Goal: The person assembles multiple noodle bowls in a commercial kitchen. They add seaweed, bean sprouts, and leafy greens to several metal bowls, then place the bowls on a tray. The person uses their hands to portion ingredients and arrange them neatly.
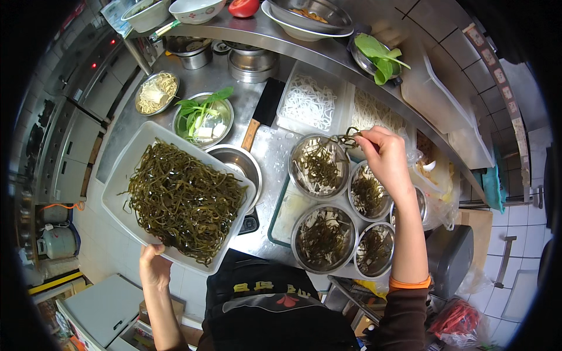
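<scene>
My left hand (pixel 154 265) grips the near rim of a white plastic tub (pixel 118 184) heaped with shredded kelp (pixel 186 202). The tub is tilted and overlaps a steel pot (pixel 235 158). My right hand (pixel 384 153) pinches a few kelp strands (pixel 349 138) above the far edge of a steel bowl (pixel 319 164). Kelp lies over pale enoki-like strips in that bowl, in the near large bowl (pixel 325 239), and in two smaller bowls (pixel 371 191) (pixel 374 250). Another bowl (pixel 421 204) is partly hidden behind my right forearm.
A cleaver (pixel 251 131) lies beside the pot. Farther back are a bowl of greens and tofu (pixel 204 120), a bowl of noodles (pixel 156 93), and tubs of white noodles (pixel 308 103) and pale noodles (pixel 373 109). A steel shelf (pixel 254 37) overhangs the counter's far side.
</scene>
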`<state>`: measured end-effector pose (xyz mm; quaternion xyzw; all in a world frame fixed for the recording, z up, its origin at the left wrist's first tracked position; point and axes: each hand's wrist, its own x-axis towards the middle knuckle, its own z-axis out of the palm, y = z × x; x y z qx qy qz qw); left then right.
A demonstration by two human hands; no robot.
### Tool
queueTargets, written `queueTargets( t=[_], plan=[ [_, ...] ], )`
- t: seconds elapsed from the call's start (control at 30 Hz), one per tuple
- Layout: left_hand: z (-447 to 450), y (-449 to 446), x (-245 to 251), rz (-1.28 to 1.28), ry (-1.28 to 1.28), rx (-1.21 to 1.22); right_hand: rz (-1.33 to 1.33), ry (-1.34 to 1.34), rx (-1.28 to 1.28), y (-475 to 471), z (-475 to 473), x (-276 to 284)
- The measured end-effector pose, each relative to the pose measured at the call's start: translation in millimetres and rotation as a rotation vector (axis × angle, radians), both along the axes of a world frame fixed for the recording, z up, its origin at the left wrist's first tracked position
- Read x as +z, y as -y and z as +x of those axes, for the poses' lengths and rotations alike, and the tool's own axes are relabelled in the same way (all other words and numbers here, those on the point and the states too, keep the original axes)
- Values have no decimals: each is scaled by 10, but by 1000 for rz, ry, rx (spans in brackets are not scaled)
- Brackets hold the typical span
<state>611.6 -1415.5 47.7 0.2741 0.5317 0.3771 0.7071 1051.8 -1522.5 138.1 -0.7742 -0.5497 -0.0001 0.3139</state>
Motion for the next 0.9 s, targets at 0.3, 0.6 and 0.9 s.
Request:
queueTargets(
  t=[0.3, 0.6, 0.9],
  plan=[
    [-54, 15, 23, 19, 64, 30, -34, 19, 13, 91, 134, -350],
    [21, 56, 100, 1, 115, 36, 164, -216, -72, 210, 40, -244],
    [81, 106, 195, 1, 112, -10, 245, -248, 2, 975, -416, 313]
  ],
)
